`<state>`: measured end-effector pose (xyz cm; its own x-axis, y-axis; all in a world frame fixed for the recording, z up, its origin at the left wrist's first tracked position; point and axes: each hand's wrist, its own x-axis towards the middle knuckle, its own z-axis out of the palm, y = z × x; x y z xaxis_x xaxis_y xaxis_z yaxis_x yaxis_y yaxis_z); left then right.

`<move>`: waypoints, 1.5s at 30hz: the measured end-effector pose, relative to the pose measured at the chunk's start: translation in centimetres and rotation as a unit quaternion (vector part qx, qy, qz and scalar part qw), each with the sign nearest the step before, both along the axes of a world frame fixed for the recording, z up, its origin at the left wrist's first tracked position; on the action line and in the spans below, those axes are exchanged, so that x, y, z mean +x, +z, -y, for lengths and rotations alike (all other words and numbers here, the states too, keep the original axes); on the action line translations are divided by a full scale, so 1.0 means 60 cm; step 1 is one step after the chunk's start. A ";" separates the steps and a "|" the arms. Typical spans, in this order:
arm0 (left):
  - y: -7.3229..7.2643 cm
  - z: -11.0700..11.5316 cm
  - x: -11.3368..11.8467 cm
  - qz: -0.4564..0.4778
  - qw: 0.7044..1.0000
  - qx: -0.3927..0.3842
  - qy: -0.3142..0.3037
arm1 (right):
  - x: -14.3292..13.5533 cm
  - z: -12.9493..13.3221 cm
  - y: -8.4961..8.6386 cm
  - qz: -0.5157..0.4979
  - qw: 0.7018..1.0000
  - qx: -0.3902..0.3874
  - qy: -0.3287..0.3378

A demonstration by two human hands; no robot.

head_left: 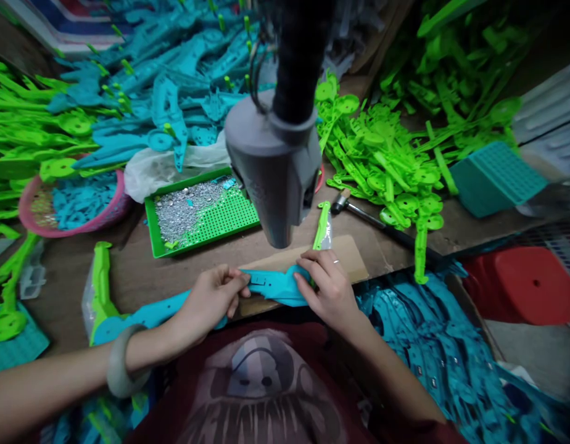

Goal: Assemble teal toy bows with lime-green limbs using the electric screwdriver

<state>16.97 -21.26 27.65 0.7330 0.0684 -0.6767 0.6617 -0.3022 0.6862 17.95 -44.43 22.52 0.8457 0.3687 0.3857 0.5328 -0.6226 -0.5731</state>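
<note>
A blue plastic part (278, 288) with a slot and small holes lies across the front edge of the work table in front of my body. My left hand (218, 293) pinches its left end between thumb and fingers. On its right end, the fingers and thumb of my right hand (329, 287) close around the rounded lobe. A piece of cardboard (354, 256) lies beneath and behind it. Under my left forearm rests a longer blue part (162, 310), partly hidden. A green part (321, 228) with clear plastic stands just beyond my right hand.
A grey machine head (273, 166) hangs over the table. Behind sit a green tray (220, 229) of metal bits and a pink basket (72, 231). A hammer (359, 213) lies near piled green parts (387, 160). Stacked blue parts (428, 333) and a red stool (528, 287) are at right.
</note>
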 end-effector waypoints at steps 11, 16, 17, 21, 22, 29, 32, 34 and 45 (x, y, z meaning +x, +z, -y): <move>-0.009 -0.003 -0.005 0.007 0.999 -0.008 -0.034 | -0.001 0.000 0.001 -0.004 1.000 0.000 0.001; -0.013 -0.016 -0.002 0.058 0.987 0.060 -0.137 | 0.003 -0.002 0.001 -0.003 1.000 -0.006 0.004; -0.014 -0.020 -0.004 0.099 0.972 0.103 -0.186 | 0.003 -0.003 0.000 -0.002 1.000 -0.008 0.004; -0.027 -0.028 -0.028 0.281 0.817 0.318 -0.391 | 0.000 -0.004 0.002 0.002 1.000 -0.018 0.002; -0.031 -0.027 -0.039 0.321 0.768 0.359 -0.423 | -0.002 0.000 0.006 -0.002 0.999 -0.031 0.009; -0.062 0.002 -0.080 0.485 0.674 0.448 -0.331 | 0.089 0.030 0.087 -0.077 0.994 -0.008 0.081; -0.067 0.002 -0.076 0.494 0.695 0.433 -0.291 | 0.197 -0.040 0.118 -0.025 0.990 0.126 0.061; -0.072 0.001 -0.080 0.523 0.660 0.458 -0.283 | 0.257 -0.107 0.131 -0.044 0.968 0.195 0.150; -0.114 0.026 -0.110 0.560 0.677 0.423 -0.223 | 0.313 -0.238 0.084 -0.245 0.869 0.351 0.249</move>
